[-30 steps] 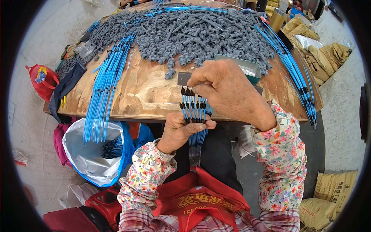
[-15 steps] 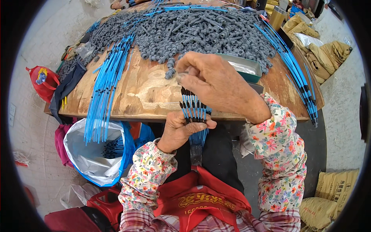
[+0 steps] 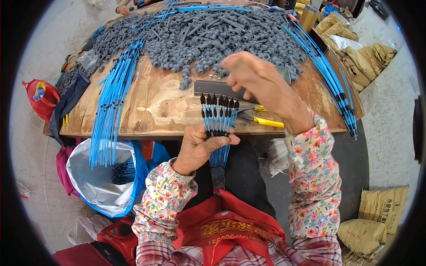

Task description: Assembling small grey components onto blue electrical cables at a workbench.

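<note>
Below the table's near edge, my left hand [image 3: 199, 144] is closed around a bundle of thin blue rods [image 3: 220, 119] with black tips. The tips stand up in a fan above the thumb, and the lower ends hang over my lap. A thin pale wire or pin crosses the tips sideways. Above and right of the bundle is my right hand [image 3: 270, 86], raised over the table. Its fingers are loosely bent and apart, slightly blurred, with nothing visible in them. Behind it a green-edged tray [image 3: 284, 72] is partly hidden. A dark flat bar [image 3: 206, 88] and a yellow-handled tool [image 3: 268, 122] lie beneath.
A heap of grey plastic fittings [image 3: 213, 40] covers the table's [image 3: 164, 106] far part. Blue rods [image 3: 117, 93] overhang its left edge; more rods [image 3: 328, 66] lie right. An open white-lined blue bag [image 3: 95, 190] stands lower left. Brown sacks [image 3: 372, 66] sit at right.
My right hand has moved away from the rod tips, up and to the right, and its pinch has loosened. The dark bar and yellow-handled tool now show. My left hand keeps its hold.
</note>
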The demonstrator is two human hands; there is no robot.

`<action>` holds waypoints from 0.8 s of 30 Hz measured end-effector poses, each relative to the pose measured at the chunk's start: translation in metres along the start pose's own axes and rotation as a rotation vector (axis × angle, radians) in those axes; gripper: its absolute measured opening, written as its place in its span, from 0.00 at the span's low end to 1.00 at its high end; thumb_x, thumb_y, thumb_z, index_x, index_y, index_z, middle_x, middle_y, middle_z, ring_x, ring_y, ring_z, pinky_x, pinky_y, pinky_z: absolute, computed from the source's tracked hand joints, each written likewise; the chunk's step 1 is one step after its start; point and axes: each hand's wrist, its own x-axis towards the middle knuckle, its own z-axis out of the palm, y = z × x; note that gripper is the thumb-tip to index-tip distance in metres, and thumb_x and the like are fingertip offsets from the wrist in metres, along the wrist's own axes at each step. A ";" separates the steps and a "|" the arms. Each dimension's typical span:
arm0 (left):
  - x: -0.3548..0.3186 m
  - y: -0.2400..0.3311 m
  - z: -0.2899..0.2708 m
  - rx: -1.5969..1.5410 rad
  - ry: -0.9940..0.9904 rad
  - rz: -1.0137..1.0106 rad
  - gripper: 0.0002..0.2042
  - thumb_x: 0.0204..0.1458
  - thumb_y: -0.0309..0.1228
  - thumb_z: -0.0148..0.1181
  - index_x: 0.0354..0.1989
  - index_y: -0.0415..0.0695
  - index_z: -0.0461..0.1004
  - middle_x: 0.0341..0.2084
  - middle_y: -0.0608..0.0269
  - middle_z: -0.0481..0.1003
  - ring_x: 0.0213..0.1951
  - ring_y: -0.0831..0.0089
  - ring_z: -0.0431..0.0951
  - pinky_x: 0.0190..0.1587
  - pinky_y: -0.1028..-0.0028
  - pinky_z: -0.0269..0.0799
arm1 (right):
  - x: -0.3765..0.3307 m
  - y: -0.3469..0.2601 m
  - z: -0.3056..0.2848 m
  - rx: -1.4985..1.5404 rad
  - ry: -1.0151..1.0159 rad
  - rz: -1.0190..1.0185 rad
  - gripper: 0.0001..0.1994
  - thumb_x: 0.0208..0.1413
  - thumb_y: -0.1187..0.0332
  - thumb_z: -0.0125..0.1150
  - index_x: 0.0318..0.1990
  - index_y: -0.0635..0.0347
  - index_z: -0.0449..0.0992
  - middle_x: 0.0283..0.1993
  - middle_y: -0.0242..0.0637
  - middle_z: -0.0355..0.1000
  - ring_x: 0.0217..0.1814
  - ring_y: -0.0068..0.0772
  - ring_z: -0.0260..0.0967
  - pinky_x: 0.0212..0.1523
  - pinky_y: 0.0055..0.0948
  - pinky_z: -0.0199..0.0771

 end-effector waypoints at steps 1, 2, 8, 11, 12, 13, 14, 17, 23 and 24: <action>0.001 0.000 0.001 0.000 0.000 -0.009 0.09 0.54 0.21 0.55 0.44 0.34 0.72 0.33 0.55 0.79 0.38 0.71 0.79 0.45 0.73 0.73 | -0.010 0.006 0.008 0.298 0.143 0.083 0.25 0.59 0.48 0.47 0.47 0.65 0.69 0.36 0.39 0.71 0.40 0.31 0.69 0.43 0.35 0.68; 0.002 0.001 0.001 -0.002 -0.003 -0.005 0.09 0.54 0.21 0.55 0.44 0.34 0.72 0.33 0.55 0.79 0.38 0.71 0.79 0.45 0.73 0.73 | -0.022 0.013 0.019 0.597 0.287 0.164 0.25 0.59 0.48 0.48 0.48 0.65 0.68 0.36 0.37 0.71 0.41 0.29 0.69 0.44 0.34 0.68; 0.004 0.011 0.008 -0.034 0.043 -0.064 0.08 0.53 0.22 0.57 0.40 0.35 0.74 0.32 0.56 0.79 0.35 0.71 0.79 0.41 0.73 0.75 | -0.048 0.012 0.079 1.185 0.600 0.145 0.25 0.58 0.50 0.52 0.50 0.65 0.68 0.34 0.33 0.71 0.33 0.24 0.69 0.35 0.28 0.71; 0.005 0.014 0.007 -0.002 0.047 -0.077 0.08 0.53 0.21 0.56 0.40 0.35 0.74 0.31 0.57 0.79 0.34 0.71 0.79 0.40 0.74 0.75 | -0.057 0.015 0.074 1.114 0.180 0.359 0.23 0.54 0.57 0.60 0.50 0.65 0.68 0.31 0.31 0.72 0.26 0.21 0.69 0.30 0.22 0.72; 0.004 0.015 0.005 0.020 0.035 -0.076 0.08 0.54 0.20 0.54 0.42 0.34 0.73 0.32 0.57 0.79 0.34 0.72 0.79 0.39 0.75 0.76 | -0.054 0.013 0.073 1.117 0.180 0.358 0.23 0.54 0.57 0.60 0.50 0.65 0.68 0.31 0.31 0.72 0.26 0.21 0.69 0.30 0.22 0.72; 0.004 0.015 0.004 0.040 0.023 -0.075 0.09 0.55 0.19 0.53 0.44 0.34 0.72 0.32 0.57 0.78 0.34 0.73 0.79 0.38 0.76 0.76 | -0.050 0.010 0.073 1.022 0.200 0.361 0.22 0.51 0.58 0.63 0.47 0.65 0.69 0.31 0.30 0.71 0.26 0.19 0.67 0.28 0.21 0.70; 0.005 0.015 0.004 0.041 0.025 -0.075 0.09 0.55 0.19 0.53 0.44 0.34 0.72 0.32 0.57 0.78 0.34 0.73 0.79 0.38 0.76 0.76 | -0.044 0.005 0.072 0.927 0.218 0.364 0.21 0.48 0.59 0.66 0.44 0.64 0.70 0.30 0.29 0.70 0.27 0.17 0.65 0.26 0.20 0.68; 0.006 0.021 0.009 0.033 0.037 -0.117 0.10 0.54 0.19 0.52 0.44 0.33 0.72 0.31 0.58 0.78 0.33 0.73 0.79 0.36 0.76 0.76 | -0.035 0.009 0.077 0.804 0.254 0.357 0.18 0.45 0.64 0.69 0.41 0.65 0.73 0.30 0.29 0.72 0.27 0.16 0.66 0.26 0.20 0.68; 0.004 0.021 0.008 -0.004 0.027 -0.151 0.12 0.54 0.22 0.54 0.47 0.32 0.70 0.37 0.57 0.77 0.40 0.72 0.78 0.43 0.73 0.75 | -0.030 0.015 0.078 0.833 0.298 0.389 0.12 0.43 0.74 0.69 0.37 0.66 0.76 0.32 0.33 0.76 0.29 0.19 0.72 0.30 0.20 0.75; 0.003 0.018 0.006 -0.018 0.011 -0.113 0.14 0.54 0.23 0.55 0.49 0.32 0.69 0.39 0.56 0.76 0.42 0.71 0.77 0.45 0.72 0.74 | -0.029 0.015 0.076 0.834 0.293 0.390 0.12 0.43 0.74 0.69 0.37 0.66 0.76 0.32 0.33 0.76 0.29 0.19 0.72 0.30 0.20 0.75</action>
